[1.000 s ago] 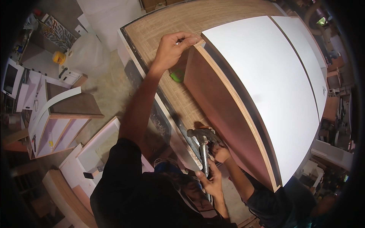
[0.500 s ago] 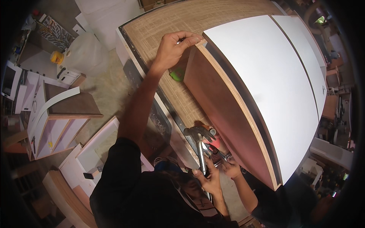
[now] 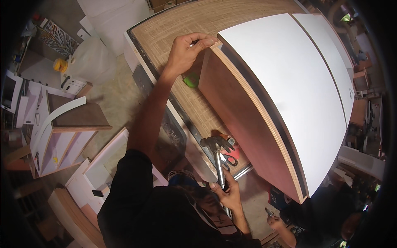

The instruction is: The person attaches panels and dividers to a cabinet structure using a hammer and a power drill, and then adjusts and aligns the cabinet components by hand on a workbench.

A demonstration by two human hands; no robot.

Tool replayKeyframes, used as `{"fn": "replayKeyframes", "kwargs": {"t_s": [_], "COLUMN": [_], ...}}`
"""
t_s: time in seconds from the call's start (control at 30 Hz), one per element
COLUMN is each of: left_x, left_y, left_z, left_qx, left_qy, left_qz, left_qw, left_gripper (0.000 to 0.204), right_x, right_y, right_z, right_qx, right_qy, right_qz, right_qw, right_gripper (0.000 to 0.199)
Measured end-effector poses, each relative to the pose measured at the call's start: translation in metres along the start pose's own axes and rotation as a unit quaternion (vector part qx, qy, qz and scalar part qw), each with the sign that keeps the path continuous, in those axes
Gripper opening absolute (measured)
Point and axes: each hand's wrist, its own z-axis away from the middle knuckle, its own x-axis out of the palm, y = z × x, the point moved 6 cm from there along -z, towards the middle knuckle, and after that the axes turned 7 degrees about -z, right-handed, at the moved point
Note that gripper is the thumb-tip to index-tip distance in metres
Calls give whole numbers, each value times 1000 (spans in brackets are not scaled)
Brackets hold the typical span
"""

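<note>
1. We see the claw hammer [image 3: 218, 155] upright near the lower middle of the view, its steel head level with the near edge of the surface [image 3: 178, 37] and its shaft running down into the right hand [image 3: 226, 192].
2. The right hand's grip is wrapped tight around the lower shaft of the hammer.
3. Just beside the hammer head, red-handled scissors [image 3: 230, 156] lie on the surface, close to its near edge.
4. The brown plywood panel [image 3: 244, 124] stands on edge on the surface, its pale layered edge running from the far corner down toward the lower right; a white board [image 3: 285, 82] leans against it behind.
5. The left hand [image 3: 186, 51] pinches the panel's top far corner, its grip closed on the edge.
6. A green object [image 3: 190, 80] sits on the surface just below that hand.
7. Between the panel's face and the surface's near edge a narrow strip of woven-patterned top lies open.
8. Another person's hand [image 3: 275, 221] shows at the lower right.
</note>
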Motion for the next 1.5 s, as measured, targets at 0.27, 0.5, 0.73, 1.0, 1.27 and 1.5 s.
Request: {"fn": "replayKeyframes", "kwargs": {"t_s": [0.27, 0.5, 0.73, 1.0, 1.27, 1.5], "left_x": [-3, 3, -25, -27, -16, -16], "left_y": [-14, -20, -39, -24, -5, 3], "left_z": [1, -1, 10, 10, 10, 12], "left_qx": [3, 68, 15, -9, -37, -35], "left_qy": [22, -12, -4, 34, 25, 23], "left_qz": [-18, -51, -35, -12, 21, 38], "left_qw": [1000, 996, 999, 999, 999, 998], "left_gripper": [23, 29, 29, 25, 22, 25], "right_x": [1, -11, -9, -11, -6, -8], "right_y": [-5, -30, -15, -7, 2, 6], "right_z": [-1, -1, -2, -2, -6, -6], "right_qx": [-25, -165, -37, -32, -16, 38], "right_qy": [-21, -13, -88, -80, -24, -22], "right_qz": [67, 137, 57, 98, 70, 88], "right_qw": [997, 977, 994, 991, 997, 995], "right_gripper": [63, 70, 62, 68, 62, 61]}}
